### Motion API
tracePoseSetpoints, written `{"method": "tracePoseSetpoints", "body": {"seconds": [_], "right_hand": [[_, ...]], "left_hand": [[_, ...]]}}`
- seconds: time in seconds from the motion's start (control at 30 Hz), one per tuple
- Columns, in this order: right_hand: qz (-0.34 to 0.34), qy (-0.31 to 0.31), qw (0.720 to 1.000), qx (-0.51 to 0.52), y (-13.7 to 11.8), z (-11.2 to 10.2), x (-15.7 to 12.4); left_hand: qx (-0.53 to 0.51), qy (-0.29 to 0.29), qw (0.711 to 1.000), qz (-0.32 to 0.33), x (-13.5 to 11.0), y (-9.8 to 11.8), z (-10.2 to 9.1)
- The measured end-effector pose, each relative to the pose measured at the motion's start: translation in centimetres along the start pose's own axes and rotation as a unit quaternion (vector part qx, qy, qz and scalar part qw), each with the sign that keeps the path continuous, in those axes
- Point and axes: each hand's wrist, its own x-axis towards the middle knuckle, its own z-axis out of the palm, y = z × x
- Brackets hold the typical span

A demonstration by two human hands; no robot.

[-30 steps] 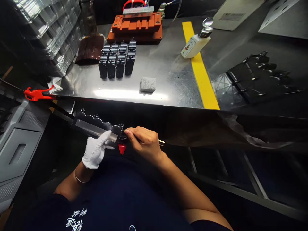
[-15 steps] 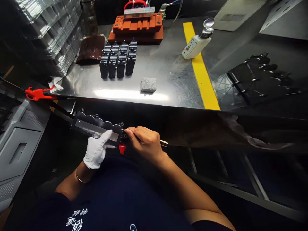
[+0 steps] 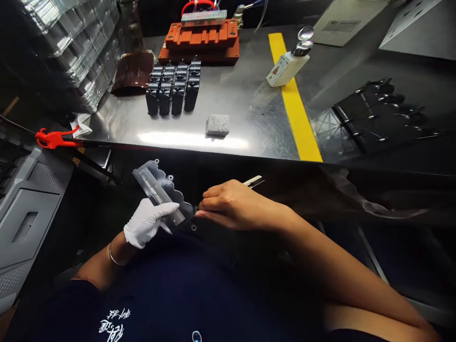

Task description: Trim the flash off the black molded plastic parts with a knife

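My left hand (image 3: 146,221), in a white glove, grips a black plastic cover (image 3: 183,202) with a scalloped edge and small ring-shaped lugs. A flat strip (image 3: 156,190) runs along the cover's face, and my thumb presses on its lower part. The cover is held in the air before the bench edge, tilted down to the right, with light shining off it. My bare right hand (image 3: 231,204) is closed around a slim cream-and-dark hand tool (image 3: 253,181), whose rear end sticks out behind the knuckles. Its fingertips are at the cover's right end; the tool's tip is hidden.
On the metal bench (image 3: 249,128) stand several black moulded parts (image 3: 173,88), a grey block (image 3: 218,125), a white bottle (image 3: 288,69) and an orange-brown fixture (image 3: 201,40). A red air gun (image 3: 55,138) hangs at the left edge. Clear trays (image 3: 78,47) are stacked behind it.
The cover has turned more steeply, its right end now lower, and its face catches more light. My right hand has rotated with its forearm swung outward; the red piece below the cover no longer shows.
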Motion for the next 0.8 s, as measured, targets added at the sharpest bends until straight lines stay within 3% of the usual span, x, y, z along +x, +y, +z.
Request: {"method": "tracePoseSetpoints", "body": {"seconds": [0.1, 0.3, 0.47, 0.57, 0.63, 0.7, 0.8], "right_hand": [[-0.007, -0.058, 0.998, 0.036, -0.2, -0.8, 0.2], [-0.003, -0.082, 0.994, 0.068, 0.1, -0.7, 0.4], [0.009, -0.092, 0.991, 0.094, 0.4, 0.3, -0.1], [0.007, -0.117, 0.987, 0.112, 0.5, 1.0, -0.8], [0.03, -0.091, 0.989, 0.116, 0.5, 1.2, -1.2], [0.054, -0.024, 0.992, 0.109, 0.4, 1.2, -1.3], [0.062, 0.074, 0.994, 0.056, 0.0, 1.1, -0.8]], "left_hand": [[-0.013, -0.033, 0.998, -0.046, 0.2, -0.4, 0.0], [-0.01, -0.03, 0.997, -0.067, -0.1, -0.6, 0.4], [-0.011, -0.027, 0.999, -0.037, 0.1, -0.9, 0.0], [-0.052, -0.007, 0.999, -0.01, 0.4, 0.1, -0.8], [-0.058, 0.023, 0.998, 0.009, 0.4, 1.1, -1.3], [-0.048, 0.032, 0.998, 0.014, 0.4, 1.8, -1.6], [-0.053, -0.008, 0.999, -0.003, 0.4, 2.0, -1.5]]}}
